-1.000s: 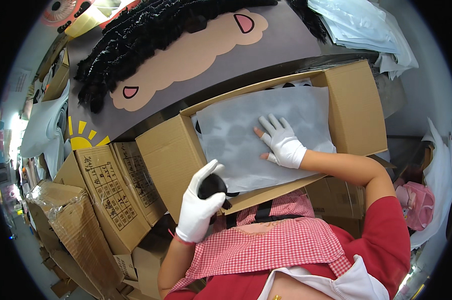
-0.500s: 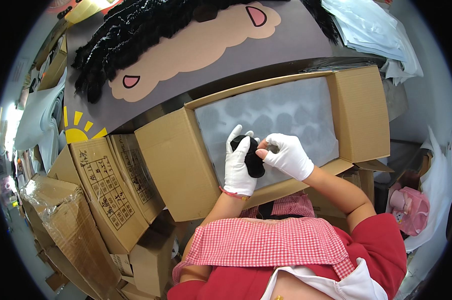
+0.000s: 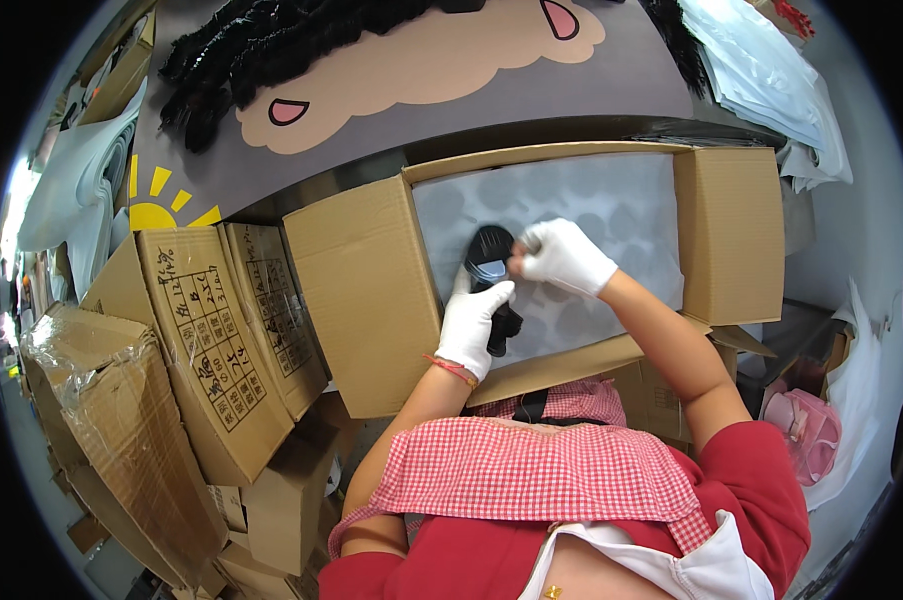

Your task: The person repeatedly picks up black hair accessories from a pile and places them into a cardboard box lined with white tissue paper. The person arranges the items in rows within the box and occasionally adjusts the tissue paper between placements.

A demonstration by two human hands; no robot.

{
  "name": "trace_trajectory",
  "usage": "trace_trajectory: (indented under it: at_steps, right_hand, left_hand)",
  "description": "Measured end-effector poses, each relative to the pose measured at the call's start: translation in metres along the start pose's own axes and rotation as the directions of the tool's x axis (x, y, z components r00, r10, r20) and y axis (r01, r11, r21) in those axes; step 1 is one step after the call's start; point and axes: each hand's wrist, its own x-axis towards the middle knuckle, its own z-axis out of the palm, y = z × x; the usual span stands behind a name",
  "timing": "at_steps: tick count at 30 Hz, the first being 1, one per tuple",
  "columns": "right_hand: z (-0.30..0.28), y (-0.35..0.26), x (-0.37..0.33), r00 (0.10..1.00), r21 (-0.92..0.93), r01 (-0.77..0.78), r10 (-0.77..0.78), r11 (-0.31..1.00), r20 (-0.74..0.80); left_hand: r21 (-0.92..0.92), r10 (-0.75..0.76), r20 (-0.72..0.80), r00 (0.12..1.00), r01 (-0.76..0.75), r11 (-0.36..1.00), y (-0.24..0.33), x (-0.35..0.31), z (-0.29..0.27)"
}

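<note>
Part-glossy, oval-ended black item (image 3: pixel 490 243), pinched in your white-gloved left hand (image 3: pixel 468 323), could slip if that hold slackens; whether your white-gloved right hand (image 3: pixel 564 258) pinches anything is unclear.

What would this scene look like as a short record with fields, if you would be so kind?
Left hand: white-gloved, holding a black item over the open box
Right hand: white-gloved, fingertips close to the black item; contact unclear
Inside box: pale translucent sheet, dark rounded shapes showing through
Left of box: cartons with handwritten marks
Beyond box: grey mat bearing black furry material
Right of box: pink bag-like item
</note>
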Motion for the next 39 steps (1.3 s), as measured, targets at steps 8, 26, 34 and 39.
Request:
trace_trajectory:
  at_steps: [8,26,34,39]
  right_hand:
    - [-0.001,0.026,0.035,0.872,-0.209,0.012,-0.112,0.978,-0.476]
    - [-0.101,0.145,-0.043,0.642,-0.381,-0.442,-0.010,0.812,-0.767]
    - [-0.031,0.040,-0.070,0.986,0.182,0.012,0.018,0.983,-0.165]
    - [-0.011,0.013,-0.073,0.991,0.120,-0.072,0.084,0.990,-0.100]
  left_hand:
    - [-0.027,-0.027,-0.166,0.986,0.023,0.999,0.010,-0.004,0.010]
    - [0.026,0.053,-0.204,0.977,-0.049,0.998,0.043,0.041,0.055]
    - [-0.359,0.052,-0.011,0.999,-0.052,0.932,-0.008,0.024,0.074]
    - [-0.368,0.130,-0.018,0.991,-0.127,0.921,-0.010,-0.005,0.070]
